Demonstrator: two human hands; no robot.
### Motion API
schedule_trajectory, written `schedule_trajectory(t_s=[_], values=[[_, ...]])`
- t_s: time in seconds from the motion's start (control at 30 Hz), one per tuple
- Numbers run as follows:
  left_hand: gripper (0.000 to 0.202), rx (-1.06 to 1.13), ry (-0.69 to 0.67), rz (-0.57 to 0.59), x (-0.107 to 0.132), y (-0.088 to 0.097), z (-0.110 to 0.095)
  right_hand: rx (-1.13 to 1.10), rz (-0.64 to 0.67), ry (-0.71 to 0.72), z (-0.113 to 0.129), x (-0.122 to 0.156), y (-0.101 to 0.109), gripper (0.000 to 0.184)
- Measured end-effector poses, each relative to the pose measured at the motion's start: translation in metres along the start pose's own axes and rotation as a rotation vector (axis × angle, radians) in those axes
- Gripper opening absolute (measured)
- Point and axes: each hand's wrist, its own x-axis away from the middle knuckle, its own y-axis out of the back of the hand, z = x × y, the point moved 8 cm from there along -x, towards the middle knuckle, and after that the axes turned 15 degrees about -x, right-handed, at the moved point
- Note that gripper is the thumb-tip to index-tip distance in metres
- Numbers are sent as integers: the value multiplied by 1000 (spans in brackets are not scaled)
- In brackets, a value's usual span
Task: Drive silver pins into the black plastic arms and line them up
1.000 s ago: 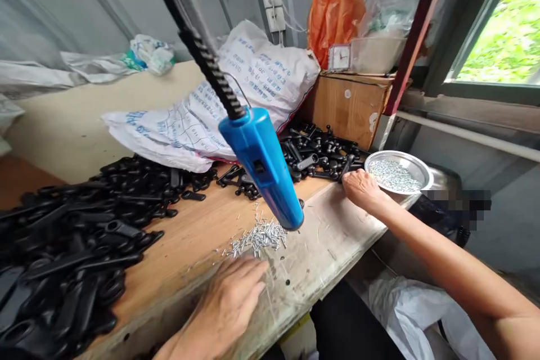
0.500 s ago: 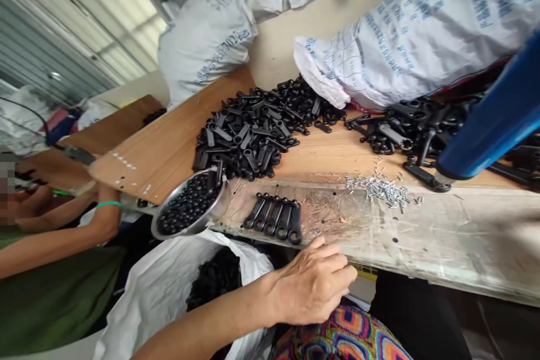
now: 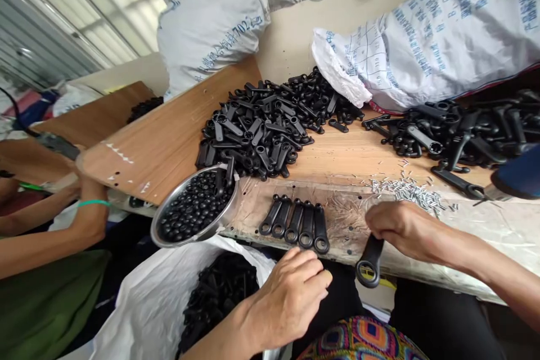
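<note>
Across the wooden bench [image 3: 169, 140], from 9 to 3 o'clock, lie the bulk stocks: printed white sacks [image 3: 430, 28] at 1 o'clock, a large heap of black handle parts [image 3: 270, 124] at 12, a second heap [image 3: 459, 129] at 2. A steel bowl of black caps [image 3: 192, 211] overhangs the near edge at 10 o'clock. A white bag with more black parts [image 3: 211, 298] hangs below it at 8. Another person's arm with a green wristband [image 3: 90, 208] rests at 9 o'clock, apart from the work.

Row of five handles [image 3: 297, 225] sits on the taped front strip, long axes running 12 to 6, ring ends toward the edge. Loose metal pins [image 3: 405, 188] are scattered at 2 o'clock.

Right hand [image 3: 403, 225], closed, grips one black handle [image 3: 370, 261] by its upper end; the part hangs past the bench edge, long axis near 12–6, ring end down. It lies just right of the row, at 3 o'clock from it. Left hand [image 3: 291, 298], loosely curled and holding nothing visible, hovers just below the row. The right hand is the nearer to the held handle; the left is nearer the row.
</note>
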Motion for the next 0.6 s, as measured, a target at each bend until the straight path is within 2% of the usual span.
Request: schedule_trajectory(t_s=[0.07, 0.13, 0.23, 0.33, 0.47, 0.53, 0.6], values=[[18, -15, 27, -41, 5, 1, 5, 68, 65, 55, 6, -37, -12, 21], [19, -43, 28, -70, 7, 0, 7, 126, 113, 55, 7, -63, -25, 21], [21, -124, 2, -100, 3, -5, 4, 172, 173, 67, 8, -83, -42, 23], [25, -218, -22, -148, -10, -12, 0, 165, 142, 131, 13, -88, -46, 26], [34, -308, -100, -183, -32, -26, -5, 70, -27, 128, 14, -70, -30, 29], [36, -351, -112, -203, -41, -32, -4, -2, -122, 125, 15, -43, -13, 29], [37, -369, -120, -248, -47, -32, -2, -115, -133, 108, 13, -4, 1, 29]])
